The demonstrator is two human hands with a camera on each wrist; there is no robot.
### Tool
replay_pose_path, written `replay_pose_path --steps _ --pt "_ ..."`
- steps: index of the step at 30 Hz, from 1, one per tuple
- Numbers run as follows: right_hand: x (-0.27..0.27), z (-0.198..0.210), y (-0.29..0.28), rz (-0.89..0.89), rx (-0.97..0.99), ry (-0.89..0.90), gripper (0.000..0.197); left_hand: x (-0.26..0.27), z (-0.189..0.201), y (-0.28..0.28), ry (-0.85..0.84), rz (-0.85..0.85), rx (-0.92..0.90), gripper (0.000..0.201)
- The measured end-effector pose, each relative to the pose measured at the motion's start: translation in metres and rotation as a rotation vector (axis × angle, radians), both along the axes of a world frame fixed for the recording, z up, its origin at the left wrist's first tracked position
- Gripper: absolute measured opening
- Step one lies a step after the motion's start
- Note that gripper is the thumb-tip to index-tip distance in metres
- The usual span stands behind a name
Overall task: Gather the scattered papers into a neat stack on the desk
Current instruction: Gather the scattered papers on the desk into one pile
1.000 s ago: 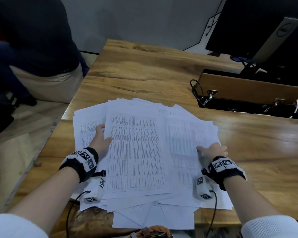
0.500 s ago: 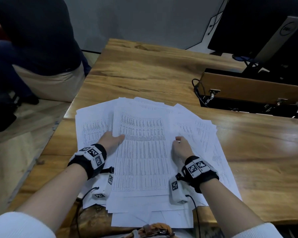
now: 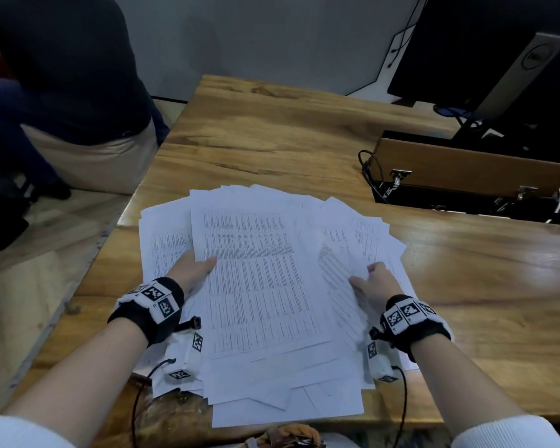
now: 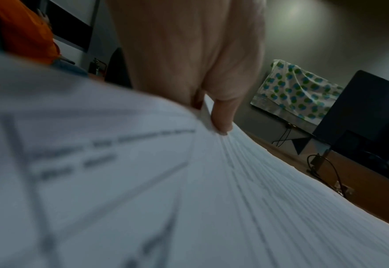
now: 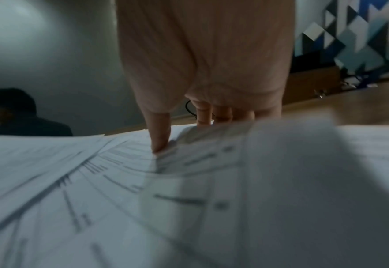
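Note:
Several white printed papers [image 3: 259,286] lie fanned out and overlapping on the wooden desk [image 3: 272,140], their near ends hanging over the front edge. My left hand [image 3: 196,270] holds the left edge of the top sheets, thumb on top and fingers underneath; the left wrist view shows that hand [image 4: 209,117] pinching the papers [image 4: 143,181]. My right hand [image 3: 374,281] grips the sheets at the right of the fan. In the right wrist view my right hand [image 5: 179,130] has its thumb on the papers [image 5: 97,181] and its fingers behind a raised sheet.
A dark monitor [image 3: 485,53] stands at the back right, behind an open wooden cable flap [image 3: 466,169] with black cables [image 3: 369,173]. A seated person [image 3: 62,76] is beyond the desk's left edge. Bare desk lies behind and to the right of the papers.
My right hand swept left toward the middle of the papers, then went back to the right-hand sheets. The fan has narrowed a little. My left hand stayed at the left edge.

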State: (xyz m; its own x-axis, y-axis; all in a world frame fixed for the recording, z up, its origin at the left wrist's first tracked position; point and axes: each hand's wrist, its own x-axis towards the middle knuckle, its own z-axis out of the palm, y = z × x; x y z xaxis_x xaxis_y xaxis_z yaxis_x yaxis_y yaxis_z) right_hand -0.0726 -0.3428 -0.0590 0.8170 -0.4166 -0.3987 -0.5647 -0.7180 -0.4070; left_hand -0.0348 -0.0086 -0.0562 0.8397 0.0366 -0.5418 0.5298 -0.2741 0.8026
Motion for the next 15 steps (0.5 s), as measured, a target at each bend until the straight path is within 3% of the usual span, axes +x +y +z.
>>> replay_pose_path --steps 2,5,8,9,12,15 --pt "0.003 -0.001 0.003 0.023 0.046 -0.021 0.025 -0.001 -0.001 -0.001 -0.028 -0.031 0.007 0.051" --pt "0.005 0.002 0.005 0.009 0.044 -0.063 0.036 -0.004 0.004 -0.006 -0.065 -0.071 0.044 0.044" --pt "0.004 0.002 0.001 -0.096 0.066 -0.184 0.016 -0.004 0.001 -0.003 -0.115 0.065 0.187 0.01" --pt "0.002 0.003 0.0 -0.134 0.094 -0.215 0.012 -0.004 -0.002 0.0 -0.123 0.109 0.217 0.021" --pt "-0.003 0.002 0.0 -0.257 0.144 -0.286 0.03 -0.005 -0.006 0.006 -0.119 0.184 0.201 0.04" --pt "-0.008 -0.005 0.003 -0.377 0.207 -0.325 0.036 -0.002 -0.009 0.008 -0.047 0.193 0.121 0.022"
